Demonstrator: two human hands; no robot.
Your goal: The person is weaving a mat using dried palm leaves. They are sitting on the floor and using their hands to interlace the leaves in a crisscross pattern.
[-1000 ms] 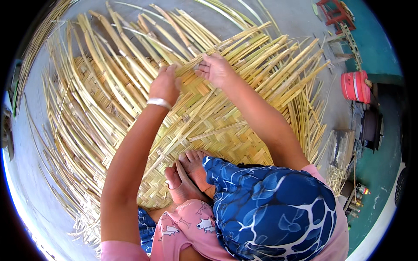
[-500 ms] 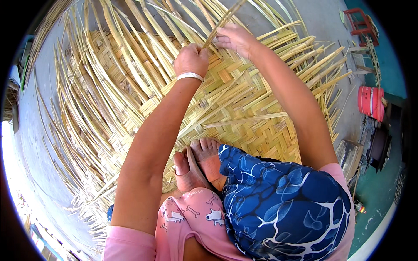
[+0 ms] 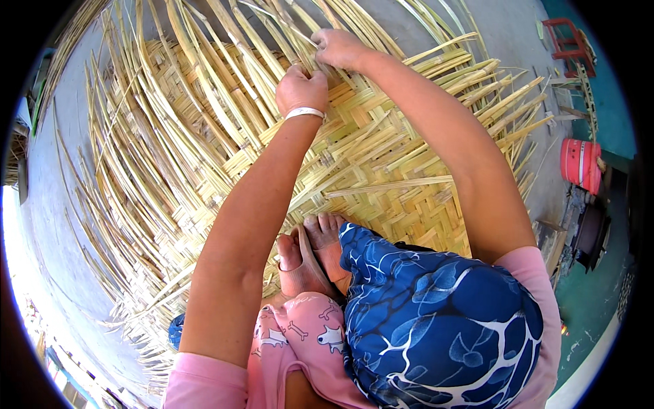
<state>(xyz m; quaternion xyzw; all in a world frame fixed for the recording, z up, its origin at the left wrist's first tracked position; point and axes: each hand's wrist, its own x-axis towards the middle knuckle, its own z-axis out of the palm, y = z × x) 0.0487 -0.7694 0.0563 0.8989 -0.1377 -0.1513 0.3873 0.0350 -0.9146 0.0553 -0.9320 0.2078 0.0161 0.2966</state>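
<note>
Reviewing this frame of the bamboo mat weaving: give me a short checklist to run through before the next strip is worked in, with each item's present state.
1. Left hand on the work: ok, it presses down on the woven bamboo mat at the weaving edge.
2. Right hand gripping a strip: ok, its fingers pinch a loose bamboo strip beside the left hand.
3. Which strips that one crosses over and under: cannot tell, the hands cover the spot.
4. Mat held in place: ok, the bare feet rest on its near part.
5. Loose strip ends fanned out and reachable: ok.
6. Red bucket clear of the mat: ok, it stands off to the right.
</note>
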